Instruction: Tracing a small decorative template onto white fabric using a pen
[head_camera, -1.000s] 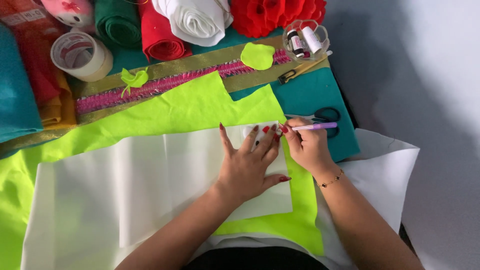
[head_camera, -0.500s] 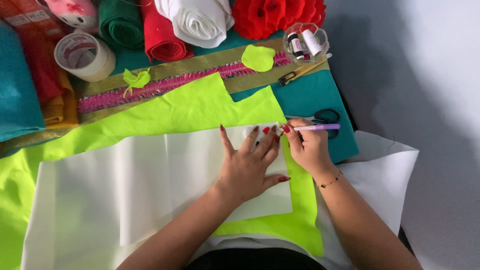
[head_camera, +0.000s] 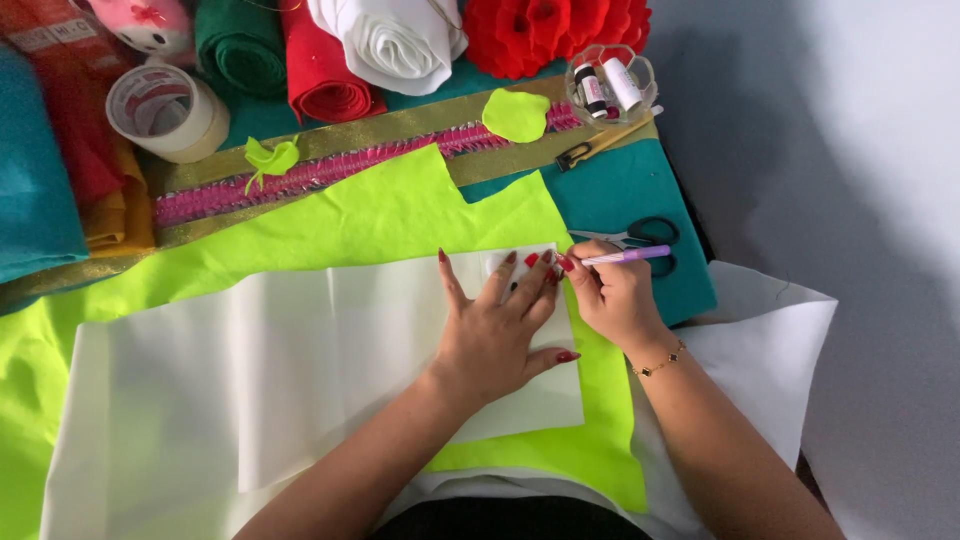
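A white sheet (head_camera: 300, 370) is laid flat over a piece of neon green felt (head_camera: 380, 215) on the desk, and it is pinned down near its far right corner by the left hand (head_camera: 495, 335), which is spread open and pressed flat with nothing gripped. A purple pen (head_camera: 630, 256) is pinched in the fingers of the right hand (head_camera: 610, 295), its tip brought to the sheet's right edge just beyond the left fingertips. No drawn line can be made out along the felt, so the marking is judged to be at an early stage, with most of the outline and all cutting left. Black-handled scissors (head_camera: 640, 237) lie unused just beyond the right hand, on teal cloth (head_camera: 620, 190). The green felt shows on the far side of both hands and beneath the right wrist.
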